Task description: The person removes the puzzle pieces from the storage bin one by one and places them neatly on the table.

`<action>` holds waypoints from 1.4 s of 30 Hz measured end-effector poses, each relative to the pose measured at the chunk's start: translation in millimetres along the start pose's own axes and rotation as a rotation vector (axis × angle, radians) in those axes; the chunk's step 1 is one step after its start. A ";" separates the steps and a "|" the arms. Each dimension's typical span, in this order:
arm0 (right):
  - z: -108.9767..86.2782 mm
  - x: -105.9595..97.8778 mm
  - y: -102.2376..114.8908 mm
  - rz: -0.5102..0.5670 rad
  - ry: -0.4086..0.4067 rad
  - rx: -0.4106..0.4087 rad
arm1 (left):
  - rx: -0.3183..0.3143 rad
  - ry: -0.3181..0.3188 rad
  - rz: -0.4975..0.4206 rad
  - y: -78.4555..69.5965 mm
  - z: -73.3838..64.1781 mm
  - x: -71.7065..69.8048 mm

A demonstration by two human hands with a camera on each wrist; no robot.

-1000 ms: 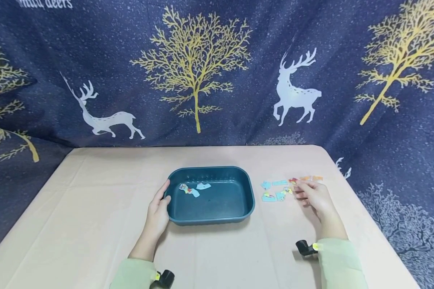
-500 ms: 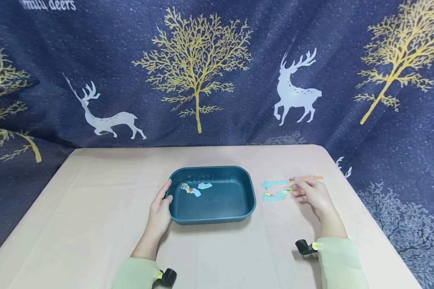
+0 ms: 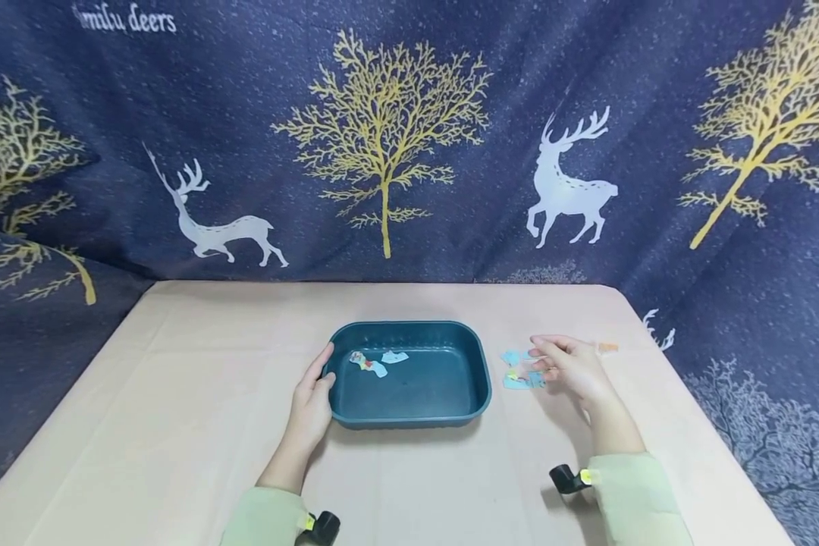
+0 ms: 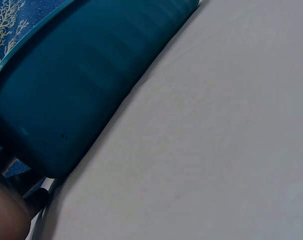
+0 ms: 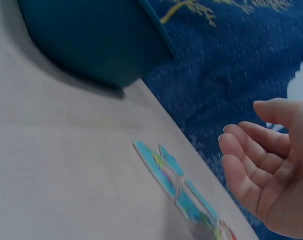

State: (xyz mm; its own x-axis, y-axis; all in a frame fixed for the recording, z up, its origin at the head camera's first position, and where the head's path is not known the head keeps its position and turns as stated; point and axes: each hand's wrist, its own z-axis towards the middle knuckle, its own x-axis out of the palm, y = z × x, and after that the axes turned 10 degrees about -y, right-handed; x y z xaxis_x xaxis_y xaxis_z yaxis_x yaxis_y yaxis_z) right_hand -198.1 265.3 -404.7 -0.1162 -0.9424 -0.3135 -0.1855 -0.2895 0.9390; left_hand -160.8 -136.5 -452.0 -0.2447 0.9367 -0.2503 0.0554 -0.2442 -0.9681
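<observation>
At the left end of a dark teal plastic tub (image 3: 409, 398), my left hand (image 3: 312, 398) grips the wall, thumb at the rim and fingers along the outside. Inside the tub lie a few flat printed pieces (image 3: 394, 356), shaped like puzzle pieces. My right hand (image 3: 576, 371) hovers over more such pieces (image 3: 516, 384) on the table, right of the tub. In the right wrist view its fingers (image 5: 241, 185) are loosely bent, the thumb stands apart, and nothing shows between them. The light-blue pieces (image 5: 159, 167) lie below, and the hand partly hides them in the head view.
An orange piece (image 3: 608, 347) lies beyond the right hand. The table wears a pale cloth (image 3: 177, 425). Behind it hangs a dark blue curtain (image 3: 450, 258) printed with deer and trees. A black wrist camera (image 3: 568, 479) sits at the right sleeve, another (image 3: 324, 527) at the left.
My right hand has shifted slightly left over the pieces, and its thumb and fingertips have spread apart. The head view has tilted a little. The left hand keeps its hold on the tub.
</observation>
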 end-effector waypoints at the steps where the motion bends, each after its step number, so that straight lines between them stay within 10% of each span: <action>1: -0.3 2.1 2.4 -0.016 0.009 -0.013 | 0.001 -0.002 0.001 0.2 -0.2 0.1; 42: -4.9 136.6 70.4 -0.202 0.360 -0.327 | 0.003 -0.026 -0.021 5.4 0.8 -1.0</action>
State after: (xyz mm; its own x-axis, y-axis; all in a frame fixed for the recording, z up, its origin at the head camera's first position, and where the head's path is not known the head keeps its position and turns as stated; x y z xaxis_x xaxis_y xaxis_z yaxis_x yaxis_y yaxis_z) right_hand -222.2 115.4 -380.7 0.2437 -0.8435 -0.4787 0.1513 -0.4545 0.8778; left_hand -161.0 -139.0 -456.9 -0.2706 0.9350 -0.2292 0.0469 -0.2249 -0.9732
